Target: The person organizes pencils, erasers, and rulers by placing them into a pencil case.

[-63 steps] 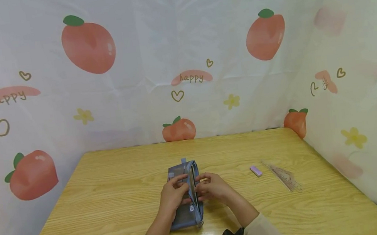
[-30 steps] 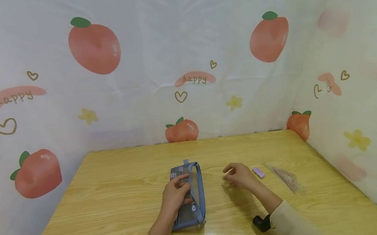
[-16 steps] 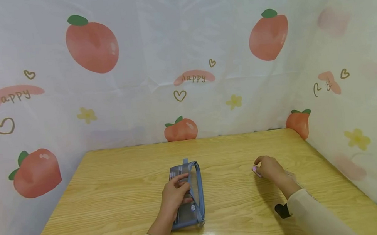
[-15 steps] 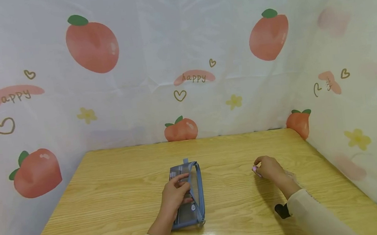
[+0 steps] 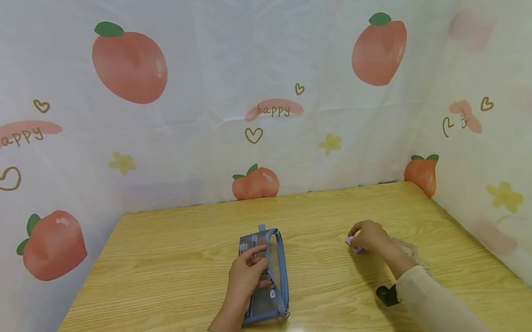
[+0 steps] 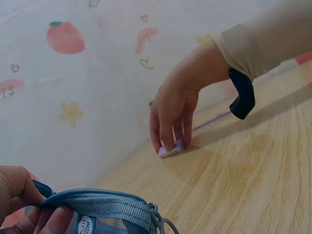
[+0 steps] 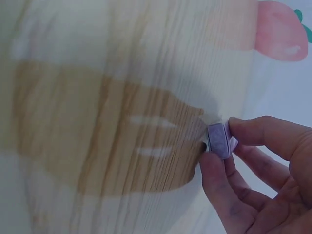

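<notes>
A blue mesh pencil case lies on the table with its zip side spread apart. My left hand holds the near edge of that opening, and the left wrist view shows thumb and fingers pinching the zip band. Farther right, my right hand pinches a small purple eraser between thumb and fingertips. In the right wrist view the eraser sits at the fingertips, close over the wood, its far side hidden by the fingers.
Clear plastic rulers lie right of the right hand, partly hidden by the forearm. The wooden table meets a white fruit-printed curtain at the back and sides. A black wrist mount sits at the right cuff.
My right hand left the pencil case, went right to the eraser and took hold of it. Since then it has shifted slightly left with the eraser. The left hand stays on the case.
</notes>
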`<state>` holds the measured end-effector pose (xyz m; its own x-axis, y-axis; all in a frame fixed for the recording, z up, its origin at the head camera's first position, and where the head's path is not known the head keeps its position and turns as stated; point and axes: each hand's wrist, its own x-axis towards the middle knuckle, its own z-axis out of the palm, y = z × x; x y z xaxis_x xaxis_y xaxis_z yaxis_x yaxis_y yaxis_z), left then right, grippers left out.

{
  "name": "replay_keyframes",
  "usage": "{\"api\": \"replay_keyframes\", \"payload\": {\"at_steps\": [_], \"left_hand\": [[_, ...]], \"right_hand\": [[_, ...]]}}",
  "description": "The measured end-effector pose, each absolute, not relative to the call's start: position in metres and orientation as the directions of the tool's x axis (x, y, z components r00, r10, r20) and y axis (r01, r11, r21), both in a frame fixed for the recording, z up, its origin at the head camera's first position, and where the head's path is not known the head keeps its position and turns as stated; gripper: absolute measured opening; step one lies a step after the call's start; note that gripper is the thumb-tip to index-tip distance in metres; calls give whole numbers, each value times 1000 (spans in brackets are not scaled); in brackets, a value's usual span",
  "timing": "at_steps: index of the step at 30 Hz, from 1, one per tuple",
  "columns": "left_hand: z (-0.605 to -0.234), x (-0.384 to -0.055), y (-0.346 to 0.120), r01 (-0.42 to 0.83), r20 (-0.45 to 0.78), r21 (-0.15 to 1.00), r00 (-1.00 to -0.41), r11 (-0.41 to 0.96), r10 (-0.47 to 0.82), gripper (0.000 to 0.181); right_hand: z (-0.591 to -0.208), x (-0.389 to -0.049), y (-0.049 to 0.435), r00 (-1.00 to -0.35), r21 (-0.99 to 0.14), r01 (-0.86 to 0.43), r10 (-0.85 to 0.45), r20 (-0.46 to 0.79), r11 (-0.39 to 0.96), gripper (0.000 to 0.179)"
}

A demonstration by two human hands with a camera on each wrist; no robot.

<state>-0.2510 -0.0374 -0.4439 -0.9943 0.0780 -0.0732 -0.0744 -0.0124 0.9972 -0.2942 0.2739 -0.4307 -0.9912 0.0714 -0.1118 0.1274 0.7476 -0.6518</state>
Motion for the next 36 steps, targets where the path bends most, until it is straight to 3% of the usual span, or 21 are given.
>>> {"api": "replay_keyframes", "payload": {"at_steps": [11,18,24,36], "left_hand": [[-444,-252,-38,-84,-81,996,-991,-18,104,46],[-446,-251,-37,-82,-80,997,-992,-14,95,46],[-449,-251,-37,-102,-101,995,-991,-12,82,47],[-445,-250,-36,-75,-75,997,-994,5,78,45]], "right_hand": [[-431,-295,254,-989,-767,140,49,-140,627,24],[-436,-294,241,-983,-906,139,-56,-175,399,28],[-440,-290,221,-961,-949,196,-145,-236,247,32],[-446,-286,182,-953,-971,162,-227,-200,176,29]]}}
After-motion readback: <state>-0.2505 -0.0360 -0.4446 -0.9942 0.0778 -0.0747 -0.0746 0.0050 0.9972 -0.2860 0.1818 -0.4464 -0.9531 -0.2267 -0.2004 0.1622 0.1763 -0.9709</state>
